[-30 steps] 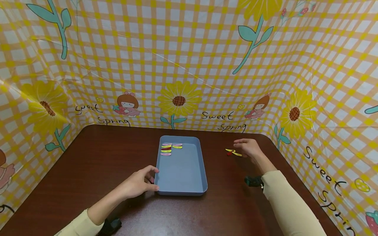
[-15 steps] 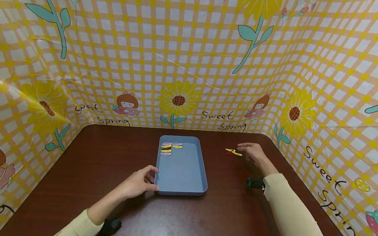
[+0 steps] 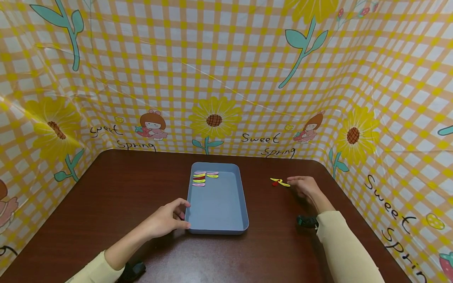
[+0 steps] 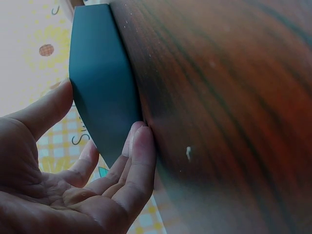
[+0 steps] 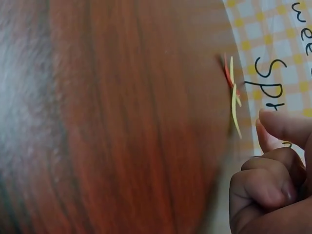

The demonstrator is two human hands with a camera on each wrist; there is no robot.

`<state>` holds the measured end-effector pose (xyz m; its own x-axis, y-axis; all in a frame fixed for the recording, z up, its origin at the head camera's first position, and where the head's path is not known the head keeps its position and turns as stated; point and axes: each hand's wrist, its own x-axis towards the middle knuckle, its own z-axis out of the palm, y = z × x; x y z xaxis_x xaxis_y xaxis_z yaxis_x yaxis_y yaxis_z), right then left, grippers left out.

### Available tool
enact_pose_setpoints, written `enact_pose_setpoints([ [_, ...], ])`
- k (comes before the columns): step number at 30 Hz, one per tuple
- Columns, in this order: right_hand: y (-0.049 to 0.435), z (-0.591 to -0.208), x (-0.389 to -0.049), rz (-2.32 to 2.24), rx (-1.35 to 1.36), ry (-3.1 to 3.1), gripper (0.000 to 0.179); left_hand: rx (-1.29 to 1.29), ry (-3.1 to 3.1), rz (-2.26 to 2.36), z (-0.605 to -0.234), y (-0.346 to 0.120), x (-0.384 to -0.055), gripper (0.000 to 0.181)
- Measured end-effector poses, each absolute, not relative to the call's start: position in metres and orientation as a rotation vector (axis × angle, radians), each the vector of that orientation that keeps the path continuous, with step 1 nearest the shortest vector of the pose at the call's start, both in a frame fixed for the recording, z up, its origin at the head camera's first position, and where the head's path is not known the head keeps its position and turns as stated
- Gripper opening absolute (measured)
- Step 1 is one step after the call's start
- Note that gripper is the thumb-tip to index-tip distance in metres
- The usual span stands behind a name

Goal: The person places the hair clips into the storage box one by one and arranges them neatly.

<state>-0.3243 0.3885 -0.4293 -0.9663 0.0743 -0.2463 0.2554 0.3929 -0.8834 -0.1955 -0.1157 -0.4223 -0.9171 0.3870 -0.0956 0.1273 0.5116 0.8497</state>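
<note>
My left hand [image 3: 168,219] holds the near left side of a blue-grey tray [image 3: 216,208]. In the left wrist view, my fingers bend against the tray's outer wall [image 4: 100,63], reaching its rim and its bottom edge. Several snap hair clips [image 3: 199,178] in pink, yellow and red lie in the tray's far left corner, one column beside a shorter one. My right hand [image 3: 307,188] is low over the table, just right of a small pile of yellow hair clips [image 3: 284,183] and a red hair clip [image 3: 275,184]. Its thumb and index finger point toward the pile with no clip visible between them.
The dark brown wooden table [image 3: 127,184] carries the tray at its middle. A yellow checked cloth [image 3: 226,70] with flowers stands round the back and both sides. A dark strapped device [image 3: 307,221] is on the right wrist, another [image 3: 132,271] on the left.
My right hand has moved right and toward me from above the small pile, coming down beside its right end. The left hand, tray and clips have stayed in place.
</note>
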Motion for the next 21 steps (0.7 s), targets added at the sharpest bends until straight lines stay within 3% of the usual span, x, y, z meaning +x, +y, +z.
enact_pose_setpoints([
  [21,0.393,-0.441,-0.322,-1.576,0.342,2.530,0.044,0.435,2.488,1.359,-0.425,-0.116,-0.196,0.055],
])
